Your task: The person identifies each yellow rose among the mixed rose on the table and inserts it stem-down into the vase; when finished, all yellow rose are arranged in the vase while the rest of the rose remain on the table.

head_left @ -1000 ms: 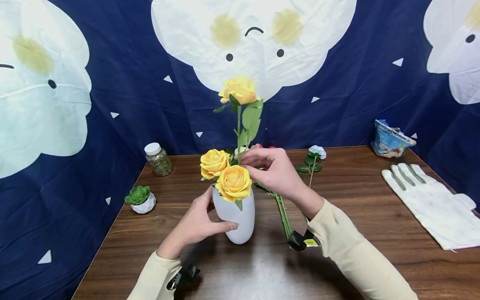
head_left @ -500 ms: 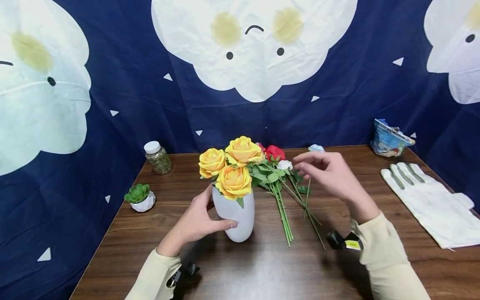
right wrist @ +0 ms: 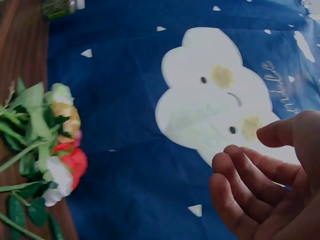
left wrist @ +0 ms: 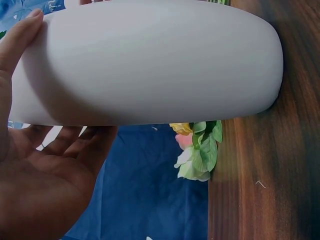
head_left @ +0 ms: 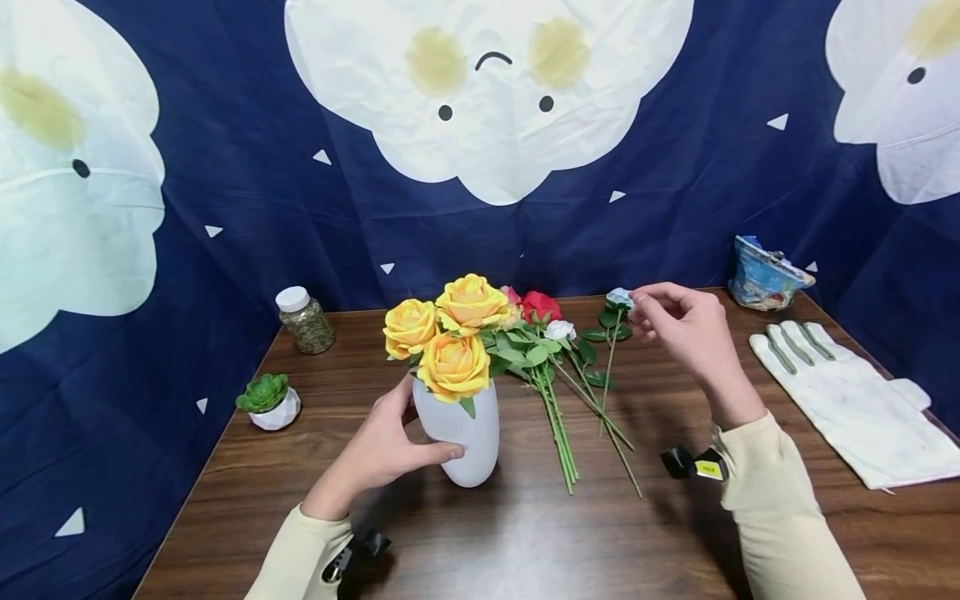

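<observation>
My left hand [head_left: 382, 448] grips the white vase [head_left: 474, 437], thumb across its front and the other fingers behind it. Three yellow roses [head_left: 454, 365] stand in the vase, their blooms bunched above its mouth. At the back of the table my right hand [head_left: 690, 333] hovers with its fingertips right at a pale blue rose [head_left: 618, 297]. Its fingers are loosely bent, and the right wrist view shows a gap between thumb and fingers with nothing in it. Beside the vase lie a red rose [head_left: 540, 306], a white rose [head_left: 559, 331] and other stems.
A lidded jar of dried herbs [head_left: 306, 322] and a small potted succulent [head_left: 268, 400] stand at the left. To the right are a work glove [head_left: 847, 404] and a blue painted pot [head_left: 767, 275]. A navy cloth with clouds [head_left: 555, 225] hangs behind the wooden table [head_left: 525, 542].
The third yellow rose has gone down into the vase, and my right hand has let go of it. That hand has moved right to the pale blue rose. My left hand keeps its grip.
</observation>
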A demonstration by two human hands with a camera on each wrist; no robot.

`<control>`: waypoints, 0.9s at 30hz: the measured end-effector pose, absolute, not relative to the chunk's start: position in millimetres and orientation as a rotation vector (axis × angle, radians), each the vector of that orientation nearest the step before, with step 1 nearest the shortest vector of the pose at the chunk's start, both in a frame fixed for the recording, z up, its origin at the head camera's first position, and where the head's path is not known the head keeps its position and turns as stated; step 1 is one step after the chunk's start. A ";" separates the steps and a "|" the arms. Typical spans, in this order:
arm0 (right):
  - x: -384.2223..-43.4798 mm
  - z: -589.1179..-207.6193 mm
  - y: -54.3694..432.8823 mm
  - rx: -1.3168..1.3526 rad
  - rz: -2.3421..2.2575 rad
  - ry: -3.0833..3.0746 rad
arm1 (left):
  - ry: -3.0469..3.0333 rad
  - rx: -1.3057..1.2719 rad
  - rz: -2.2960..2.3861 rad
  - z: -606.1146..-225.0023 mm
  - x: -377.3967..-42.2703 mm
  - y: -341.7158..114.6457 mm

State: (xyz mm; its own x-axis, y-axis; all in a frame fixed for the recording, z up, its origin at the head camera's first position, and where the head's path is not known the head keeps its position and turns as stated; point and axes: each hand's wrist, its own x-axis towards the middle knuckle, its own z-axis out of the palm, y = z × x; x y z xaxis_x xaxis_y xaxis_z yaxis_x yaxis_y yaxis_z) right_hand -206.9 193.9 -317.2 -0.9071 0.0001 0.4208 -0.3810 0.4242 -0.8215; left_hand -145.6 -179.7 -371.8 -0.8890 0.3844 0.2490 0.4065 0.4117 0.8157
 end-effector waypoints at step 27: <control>-245.9 -398.0 157.9 0.469 1.107 -2.860 | -2.634 -0.711 -1.516 -372.5 -145.4 -180.6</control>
State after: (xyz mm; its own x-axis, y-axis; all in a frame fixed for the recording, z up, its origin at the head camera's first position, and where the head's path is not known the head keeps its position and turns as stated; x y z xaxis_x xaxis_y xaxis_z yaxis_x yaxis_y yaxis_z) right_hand -245.9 157.9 -398.0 -0.9536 -0.2644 0.1439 -0.2924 0.6999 -0.6516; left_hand -145.4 -180.6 -372.5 -0.8961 0.3741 0.2386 0.3942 0.4242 0.8152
